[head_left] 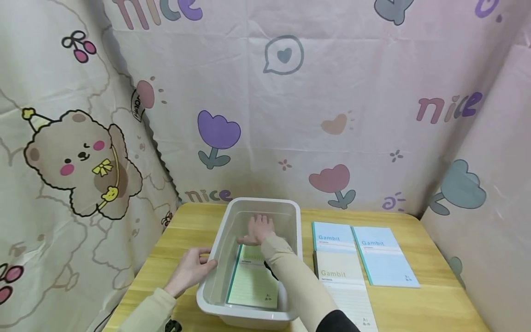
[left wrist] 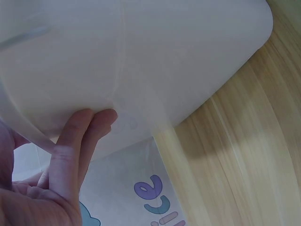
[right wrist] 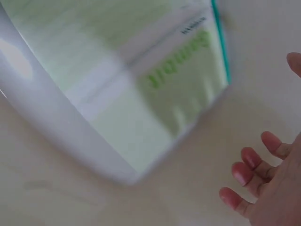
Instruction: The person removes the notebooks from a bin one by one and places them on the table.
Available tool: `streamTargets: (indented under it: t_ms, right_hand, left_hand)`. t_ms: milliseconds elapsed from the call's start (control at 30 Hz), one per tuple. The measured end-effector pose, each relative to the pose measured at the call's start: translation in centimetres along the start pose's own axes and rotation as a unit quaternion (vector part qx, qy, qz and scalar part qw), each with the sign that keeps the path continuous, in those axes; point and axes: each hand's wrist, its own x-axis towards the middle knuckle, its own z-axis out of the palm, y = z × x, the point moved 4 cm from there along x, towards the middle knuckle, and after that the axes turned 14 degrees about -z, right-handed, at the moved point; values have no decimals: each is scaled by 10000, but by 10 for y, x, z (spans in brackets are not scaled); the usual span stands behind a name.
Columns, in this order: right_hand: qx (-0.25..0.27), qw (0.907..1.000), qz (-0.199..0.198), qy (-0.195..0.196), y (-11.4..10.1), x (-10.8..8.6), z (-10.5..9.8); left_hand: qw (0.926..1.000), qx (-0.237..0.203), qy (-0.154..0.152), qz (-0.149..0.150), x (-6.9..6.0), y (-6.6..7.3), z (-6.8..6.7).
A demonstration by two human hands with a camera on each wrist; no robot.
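Observation:
A white plastic tub [head_left: 207, 288] stands on the wooden table, with a pale green "Gambit" notebook [head_left: 252, 286] lying cover up on its bottom. My left hand [head_left: 191, 271] pinches the tub's left rim, thumb at the edge and fingers along the outer wall; the left wrist view shows those fingers [left wrist: 68, 150] against the wall. Inside the tub, my right hand [head_left: 261, 229] is spread near the notebook's far end, holding nothing. In the right wrist view its slightly bent fingers [right wrist: 242, 174] are apart from the notebook's title end.
Right of the tub, a cream notebook [head_left: 342, 288] overlaps a blue notebook [head_left: 332, 230]. Another blue notebook [head_left: 387, 258] lies farther right. A printed curtain [head_left: 257, 92] hangs behind the wooden table [head_left: 444, 295] and along both sides.

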Motion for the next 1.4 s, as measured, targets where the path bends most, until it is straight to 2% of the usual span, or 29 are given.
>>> streamTargets:
  t_ms: [233,567,867,1000,1167,1400]
  right_hand:
    - [-15,9997,217,113,3,2,26]
    - [-168,9993,270,219,-8,5,46]
    - [-491,9981,365,64,-5,11,77]
    - [-689,9966,450,36,-3,11,80]
    - [-612,9967,520,-139,-4,7,78]
    - [-625,9965,547,-58,-6,6,77]
  left_hand:
    - [10000,8,-45,57,0,0,0]
    - [9998,-11,-199,95,0,0,-1]
    - [9996,-23,-254,125,0,0,0]
    - [9993,-53,-304,203,-1,1,0]
    - [9990,-25,-357,270,0,2,-1]
    - [9991,-1,-351,244,0,1,-1]
